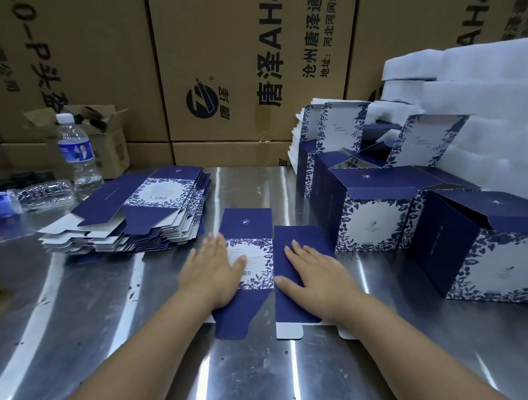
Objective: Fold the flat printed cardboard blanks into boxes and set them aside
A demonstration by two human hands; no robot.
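On the steel table, left hand and right hand, pressed flat, partly cover 1 blank.

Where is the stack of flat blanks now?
In the head view, the stack of flat blanks lies on the left part of the metal table, beyond and left of the left hand, just right of the upright water bottle.

The table is brushed metal, shiny with streaked glare and dark specks. The blank is smooth matt card, printed navy and white; the stack shows plain pale undersides. The boxes have silvery, reflective inner flaps. The cartons are dull brown corrugated board. The bottle is clear glossy plastic. The foam is white, matt and soft-looking.
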